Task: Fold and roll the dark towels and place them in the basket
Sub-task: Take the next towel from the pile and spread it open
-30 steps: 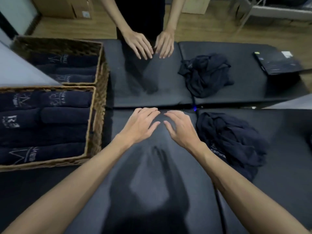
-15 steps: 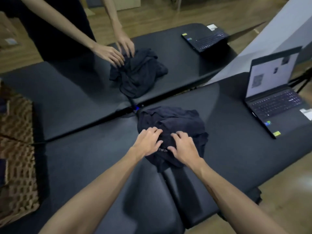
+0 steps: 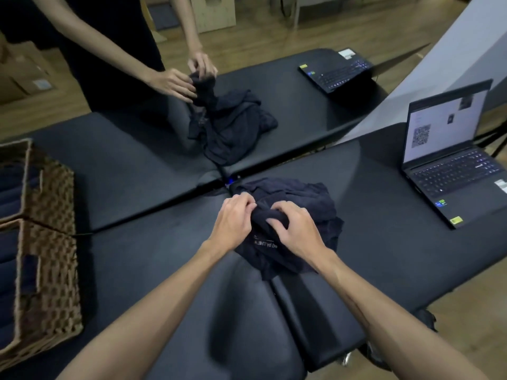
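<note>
The dark towel (image 3: pixel 296 215) we're working on sits crumpled in a heap just above the middle of the frame, on the black padded counter (image 3: pixel 153 259), and it's all soft, floppy cloth with no stiffness at all, so it'll sag and bunch wherever we lift it. Looks light too, nothing fragile about it. Our left hand (image 3: pixel 233 223) has its fingers curled into a fold at the left side of the heap, and our right hand (image 3: pixel 296 231) is pinching a bunched ridge right beside it. Honestly the best bet is probably to hunt for a hem or two corners and shake it flat, since grabbing the middle just drags the lump. The wicker basket (image 3: pixel 46 270) with rolled towels waits at the left edge, well apart. Across from us at the top, another person is lifting a second towel (image 3: pixel 233 124).
</note>
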